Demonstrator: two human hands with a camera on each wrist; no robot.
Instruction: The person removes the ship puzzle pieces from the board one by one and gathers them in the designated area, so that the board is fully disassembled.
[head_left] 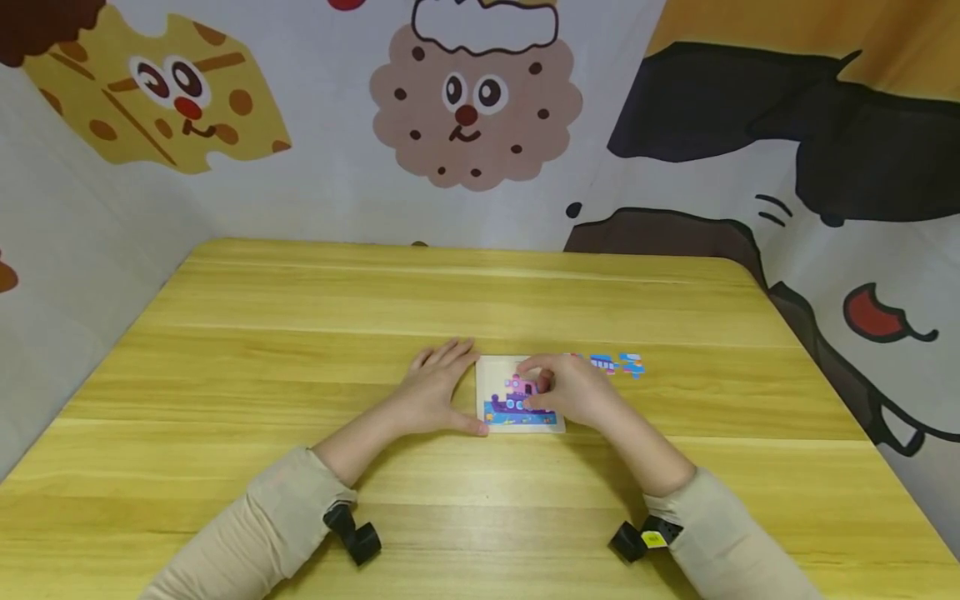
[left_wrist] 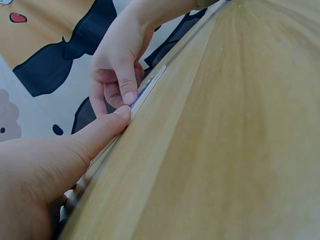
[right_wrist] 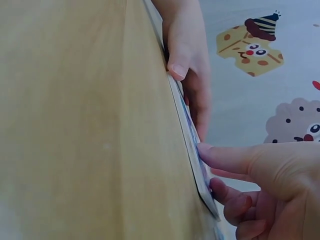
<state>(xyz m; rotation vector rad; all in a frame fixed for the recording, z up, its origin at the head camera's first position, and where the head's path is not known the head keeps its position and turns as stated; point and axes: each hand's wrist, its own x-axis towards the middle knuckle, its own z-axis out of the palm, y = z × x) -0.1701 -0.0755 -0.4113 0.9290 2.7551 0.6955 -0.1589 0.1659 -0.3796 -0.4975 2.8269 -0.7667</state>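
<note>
A small jigsaw puzzle board (head_left: 482,375) with a pale frame lies flat on the table, showing a purple and pink boat on blue water. My left hand (head_left: 431,392) rests at its left side, fingers spread and fairly straight, with the thumb at the near left corner. My right hand (head_left: 577,387) is over the board's right part. Its thumb and index finger bend around a puzzle piece (head_left: 531,387) at the boat's pink cabin; the hand hides the right of the picture. In the right wrist view, the right thumb (right_wrist: 225,156) touches the board's surface.
Several loose puzzle pieces (head_left: 632,365) lie on the wooden table (head_left: 487,517) just right of the board, partly behind the right hand. A curtain (head_left: 322,200) printed with cartoon food hangs behind the table. Each sleeve carries a black wrist camera (head_left: 352,533).
</note>
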